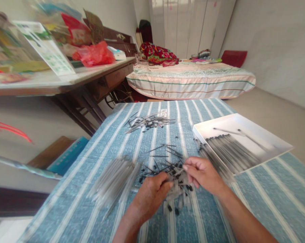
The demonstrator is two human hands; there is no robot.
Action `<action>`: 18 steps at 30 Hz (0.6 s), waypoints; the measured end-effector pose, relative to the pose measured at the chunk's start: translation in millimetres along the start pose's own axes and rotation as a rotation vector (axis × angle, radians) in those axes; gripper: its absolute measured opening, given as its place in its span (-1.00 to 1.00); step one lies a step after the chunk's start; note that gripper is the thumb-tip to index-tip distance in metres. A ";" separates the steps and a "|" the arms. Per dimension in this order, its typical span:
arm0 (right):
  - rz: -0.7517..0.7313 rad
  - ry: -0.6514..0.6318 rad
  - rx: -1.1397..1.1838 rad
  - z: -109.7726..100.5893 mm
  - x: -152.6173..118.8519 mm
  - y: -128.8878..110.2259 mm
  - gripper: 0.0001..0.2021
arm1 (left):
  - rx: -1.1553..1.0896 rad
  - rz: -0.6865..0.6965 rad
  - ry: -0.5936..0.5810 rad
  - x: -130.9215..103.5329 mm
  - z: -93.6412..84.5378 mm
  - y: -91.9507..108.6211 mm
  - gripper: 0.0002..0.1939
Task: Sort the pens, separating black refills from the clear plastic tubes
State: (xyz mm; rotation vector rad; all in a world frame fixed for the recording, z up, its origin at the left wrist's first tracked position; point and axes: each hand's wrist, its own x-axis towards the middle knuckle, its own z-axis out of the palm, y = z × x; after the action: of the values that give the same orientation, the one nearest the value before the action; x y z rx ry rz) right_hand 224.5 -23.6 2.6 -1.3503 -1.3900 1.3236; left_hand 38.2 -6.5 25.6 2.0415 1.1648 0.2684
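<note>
Over a loose pile of small black and clear parts, my left hand is closed with thumb and forefinger together; what it holds is blurred. My right hand pinches something small and pale at the pile's right side. Clear pen barrels lie in a bundle to the left of my left hand. Thin dark refills are scattered just beyond the pile. Beside my right hand, black-ended pens lie against the white tray, which holds a row of similar pens.
Another heap of thin refills and caps lies toward the far end of the striped cloth. At the left stands a desk with a red plastic bag on it. A bed is beyond the table.
</note>
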 end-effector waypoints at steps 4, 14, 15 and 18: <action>-0.013 0.301 0.173 -15.9 5.6 5.5 -0.73 | 0.156 -0.086 0.079 -4.5 -25.3 -8.2 -0.74; 0.072 0.363 -0.073 -13.1 11.0 12.1 -0.75 | 0.592 -0.481 0.477 -10.6 -61.3 -58.5 -0.66; 0.065 0.353 -0.161 -13.7 11.2 13.5 -0.75 | 0.604 -0.496 0.472 -10.4 -61.9 -59.6 -0.65; -0.026 0.409 -0.459 -15.7 10.8 15.9 -0.74 | 0.605 -0.510 0.486 -9.2 -62.2 -59.4 -0.64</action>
State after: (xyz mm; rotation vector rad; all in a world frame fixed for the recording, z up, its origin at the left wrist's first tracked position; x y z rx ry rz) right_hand 241.1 -12.2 -11.9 -1.7757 -1.4571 0.6694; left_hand -37.4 35.4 28.7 2.1284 2.2383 0.1694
